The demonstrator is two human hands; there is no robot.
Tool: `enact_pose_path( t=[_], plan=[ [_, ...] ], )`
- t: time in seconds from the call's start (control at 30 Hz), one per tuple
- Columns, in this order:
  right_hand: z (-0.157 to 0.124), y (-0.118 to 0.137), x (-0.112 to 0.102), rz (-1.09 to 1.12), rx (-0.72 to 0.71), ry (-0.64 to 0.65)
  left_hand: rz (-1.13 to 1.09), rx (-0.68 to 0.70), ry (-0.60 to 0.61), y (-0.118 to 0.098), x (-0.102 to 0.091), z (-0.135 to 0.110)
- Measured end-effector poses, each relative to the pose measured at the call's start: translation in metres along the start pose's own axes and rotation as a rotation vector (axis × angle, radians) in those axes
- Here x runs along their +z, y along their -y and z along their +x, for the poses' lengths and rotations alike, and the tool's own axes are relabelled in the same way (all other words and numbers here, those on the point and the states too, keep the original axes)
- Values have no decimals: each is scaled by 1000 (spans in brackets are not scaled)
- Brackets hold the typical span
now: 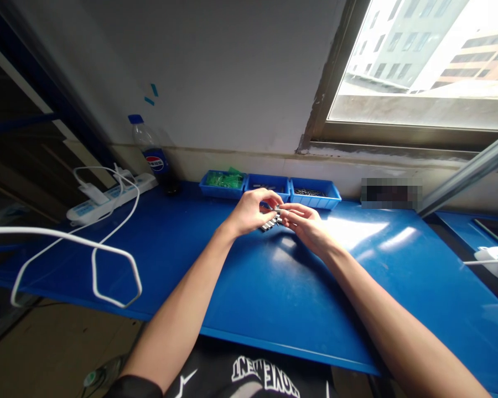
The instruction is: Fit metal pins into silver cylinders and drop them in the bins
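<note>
My left hand (255, 211) and my right hand (305, 221) meet over the blue table, in front of the middle bin. Their fingertips pinch a small metallic part (278, 210) between them, too small for me to tell its kind. Just below the fingers shows a row of small silver-and-dark pieces (269, 225); whether it lies on the table or is held I cannot tell. Behind the hands stand three blue bins: the left bin (222, 192) has green pieces in it, the middle bin (285, 194) is partly hidden by my left hand, and the right bin (334, 198) contains dark thin pieces.
A cola bottle (155, 157) stands by the wall at back left. Beside it a white power strip (112, 197) has plugs in it, and a white cable (95, 265) loops over the table's left side. A blurred-out object (391, 193) and a metal bar (468, 174) are at right.
</note>
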State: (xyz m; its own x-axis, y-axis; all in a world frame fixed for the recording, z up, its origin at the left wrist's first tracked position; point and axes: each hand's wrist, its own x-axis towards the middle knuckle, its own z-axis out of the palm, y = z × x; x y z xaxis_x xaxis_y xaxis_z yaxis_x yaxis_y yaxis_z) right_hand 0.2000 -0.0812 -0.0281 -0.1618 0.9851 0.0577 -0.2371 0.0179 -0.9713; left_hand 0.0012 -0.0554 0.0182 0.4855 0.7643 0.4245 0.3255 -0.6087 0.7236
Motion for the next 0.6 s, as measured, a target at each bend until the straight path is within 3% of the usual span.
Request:
enact_pose_path(
  t=[0.13,0.23,0.4,0.6],
  plan=[
    [-1,0,2,-208,-58,-39,289,-72,57,9,-8,-3],
    [-1,1,5,-238,-142,-67,462,-162,87,15,-12,-7],
    [1,1,4,-147,-198,-7,522,-287,168,24,-12,-11],
    [3,-3,-2,-205,-157,-48,513,-304,172,33,-10,-12]
  ],
)
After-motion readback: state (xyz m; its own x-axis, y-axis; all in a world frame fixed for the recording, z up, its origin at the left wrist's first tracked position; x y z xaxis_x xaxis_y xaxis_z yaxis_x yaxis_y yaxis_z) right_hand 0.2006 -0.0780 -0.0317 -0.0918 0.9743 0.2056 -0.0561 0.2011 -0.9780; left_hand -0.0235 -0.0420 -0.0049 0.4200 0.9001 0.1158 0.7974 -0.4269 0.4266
